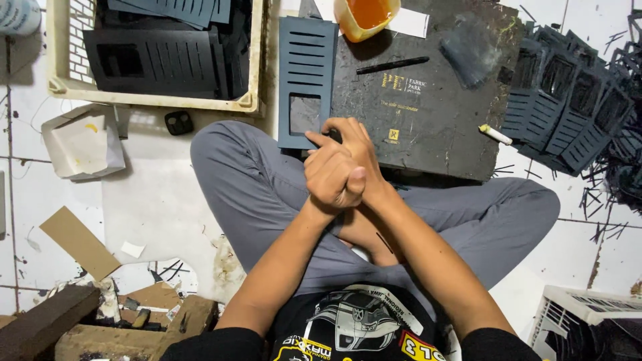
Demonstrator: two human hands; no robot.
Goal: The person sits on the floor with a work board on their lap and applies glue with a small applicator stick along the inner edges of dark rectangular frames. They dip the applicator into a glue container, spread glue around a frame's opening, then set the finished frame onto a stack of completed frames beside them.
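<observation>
1. Grey trouser legs, crossed on the floor, fill the lower middle of the frame.
2. Just above them, the left hand (334,179) is balled tight over the right hand (358,144), its grip wrapped around it.
3. The right hand bears down at the lower right corner of the slotted blue panel (306,73). I cannot tell whether its grip holds anything.
4. This looks like a pressing step, and shifting the panel calls for easing both hands off first.
5. The panel lies at the left edge of the dark board (428,100).
6. Farther up: a cream crate (157,101) of similar panels, and an orange cup (364,17).
</observation>
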